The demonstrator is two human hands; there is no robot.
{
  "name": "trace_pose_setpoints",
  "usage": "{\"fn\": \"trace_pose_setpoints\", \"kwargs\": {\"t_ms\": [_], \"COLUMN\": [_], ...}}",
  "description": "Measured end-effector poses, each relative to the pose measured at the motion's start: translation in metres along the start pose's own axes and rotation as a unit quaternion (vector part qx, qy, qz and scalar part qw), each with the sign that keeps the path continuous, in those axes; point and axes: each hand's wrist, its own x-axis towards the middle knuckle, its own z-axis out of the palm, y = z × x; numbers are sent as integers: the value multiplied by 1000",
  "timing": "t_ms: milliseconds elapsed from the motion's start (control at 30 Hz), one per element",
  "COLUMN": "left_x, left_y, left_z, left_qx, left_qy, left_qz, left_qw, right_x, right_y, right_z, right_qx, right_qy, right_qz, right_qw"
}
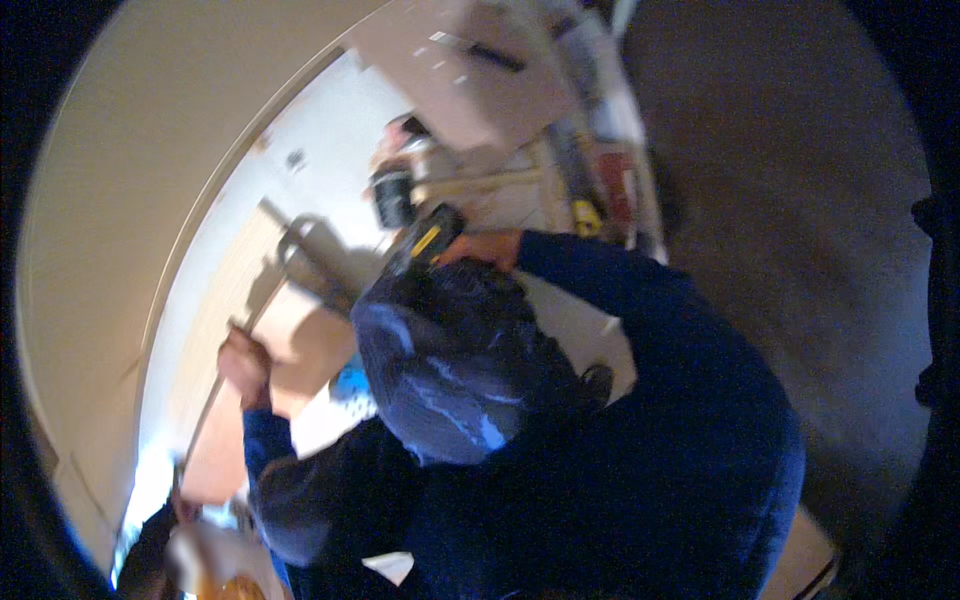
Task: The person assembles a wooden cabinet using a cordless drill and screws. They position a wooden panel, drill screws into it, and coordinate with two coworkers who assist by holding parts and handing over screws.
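My right hand is closed round the grip of a black and yellow power drill, held in front of my bent knee. A dark cylinder shows just beyond the drill; blur hides whether it is part of the drill. On the left, my left hand has its fingers curled at the edge of a tan board. Dark shadows fall on the pale surface between the two hands.
A flat brown cardboard piece lies at the far side with a dark slim tool on it. Beyond my right hand are a red object and a yellow and black item. A beige curved wall borders the left.
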Motion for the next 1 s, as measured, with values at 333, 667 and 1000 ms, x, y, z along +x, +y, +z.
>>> {"fn": "trace_pose_setpoints", "kwargs": {"t_ms": [333, 667, 1000], "left_x": [3, 10, 8], "left_y": [29, 20, 20], "left_z": [-39, -29, -39], "left_qx": [-170, -132, -199], "left_qy": [-106, -114, -139], "left_qz": [-118, -83, -91], "left_qw": [973, 981, 966], "right_x": [-35, -29, -35], "right_y": [-3, -18, -29], "right_z": [32, 30, 32], "right_qx": [54, 150, 189], "right_qy": [-48, -29, 3], "right_qz": [-12, 83, 144], "right_qw": [997, 985, 971]}}
